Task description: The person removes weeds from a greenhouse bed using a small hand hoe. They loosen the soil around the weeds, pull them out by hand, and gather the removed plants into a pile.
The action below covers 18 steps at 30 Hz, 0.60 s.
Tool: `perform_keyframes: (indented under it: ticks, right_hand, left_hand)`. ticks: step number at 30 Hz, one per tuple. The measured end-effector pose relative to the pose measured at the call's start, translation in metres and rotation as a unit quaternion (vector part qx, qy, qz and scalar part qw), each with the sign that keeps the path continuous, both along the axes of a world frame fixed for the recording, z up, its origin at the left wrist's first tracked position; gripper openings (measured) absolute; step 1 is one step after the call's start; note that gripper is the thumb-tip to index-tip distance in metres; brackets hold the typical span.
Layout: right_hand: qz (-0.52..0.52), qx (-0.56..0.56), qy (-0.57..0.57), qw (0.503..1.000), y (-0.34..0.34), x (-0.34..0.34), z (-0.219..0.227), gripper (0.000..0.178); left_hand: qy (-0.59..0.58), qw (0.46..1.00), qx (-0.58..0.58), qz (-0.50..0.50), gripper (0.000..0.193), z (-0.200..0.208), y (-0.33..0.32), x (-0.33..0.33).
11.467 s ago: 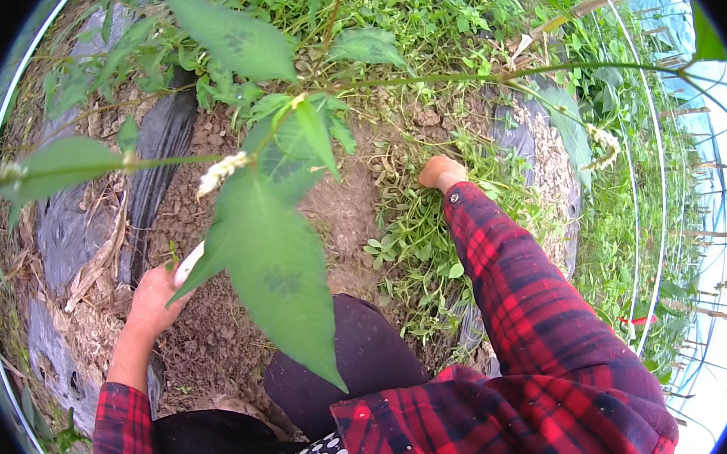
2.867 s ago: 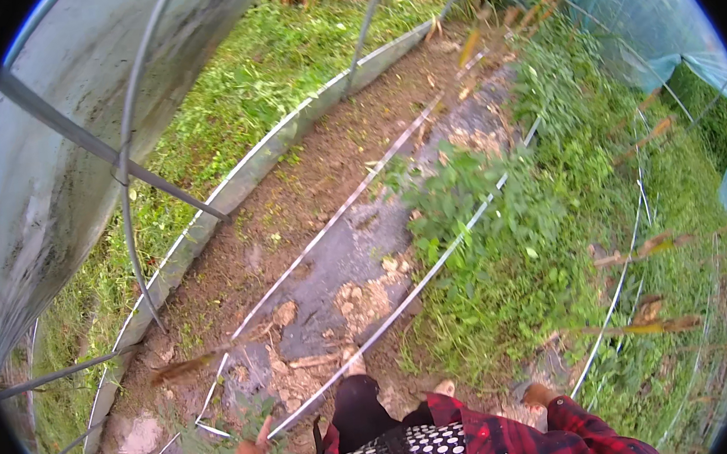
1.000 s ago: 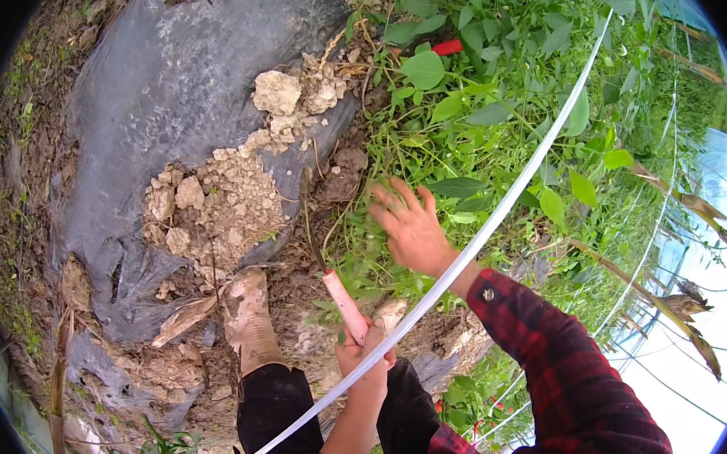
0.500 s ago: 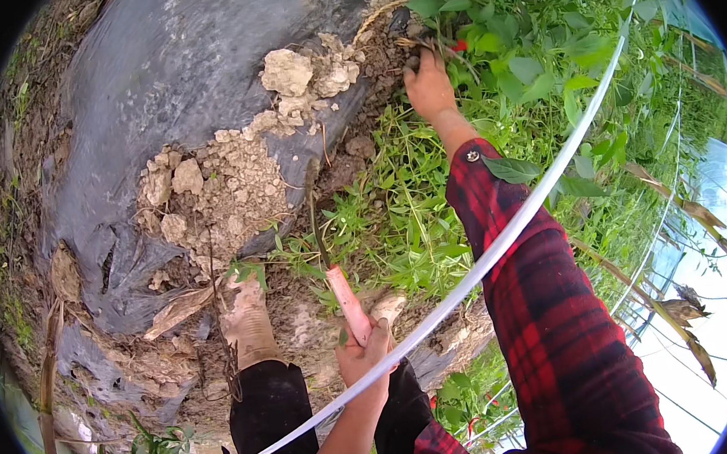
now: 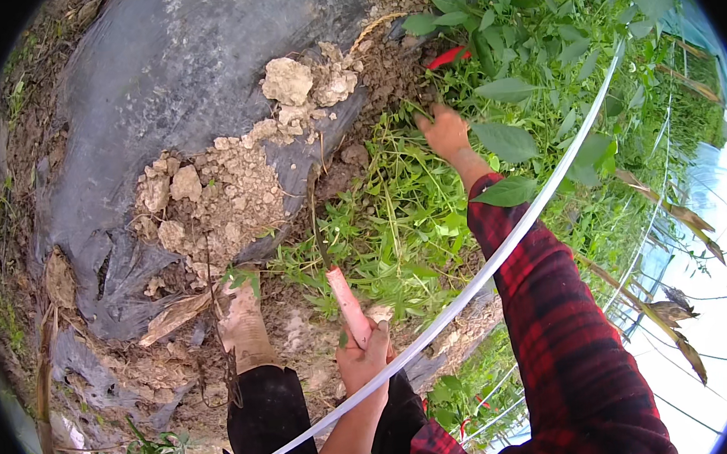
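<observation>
My left hand is wrapped around the pale pink handle of a sickle. The sickle's thin dark blade points away from me along the edge of the plastic sheet. Farther out, my right hand reaches down among low green weeds, its visible fingers spread apart at the tips. Some fingers are hidden by leaves and stems. A red pepper hangs just beyond that hand, under a leafy plant.
Dark plastic sheeting covers the bed at left, with soil clods on it. A white strap crosses diagonally over my right sleeve. My muddy bare leg stands near the sheet. Dry stalks lean at right.
My right hand has drawn back toward me, away from the dark twiggy clump by the soil and into the weeds. More of the red pepper shows. My left hand stays nearly still with the sickle.
</observation>
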State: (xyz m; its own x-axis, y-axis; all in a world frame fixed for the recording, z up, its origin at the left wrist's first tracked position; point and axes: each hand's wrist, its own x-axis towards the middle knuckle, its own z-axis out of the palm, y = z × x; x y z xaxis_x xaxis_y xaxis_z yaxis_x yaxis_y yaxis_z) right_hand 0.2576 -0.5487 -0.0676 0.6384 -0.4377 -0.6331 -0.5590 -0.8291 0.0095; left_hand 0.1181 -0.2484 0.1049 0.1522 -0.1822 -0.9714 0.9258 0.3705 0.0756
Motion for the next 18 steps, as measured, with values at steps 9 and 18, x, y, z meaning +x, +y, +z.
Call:
perform_keyframes:
  ticks: [9,18]
  right_hand:
    - [-0.012,-0.028,0.083,0.996,0.046,-0.002,-0.043,0.116]
    - [0.020,-0.068,0.203,0.977,0.055,0.011,-0.033,0.105]
  left_hand:
    - [-0.002,1.000,-0.015,-0.005,0.010,0.005,0.001,0.006]
    - [0.004,1.000,-0.022,-0.013,0.010,0.002,0.004,-0.001]
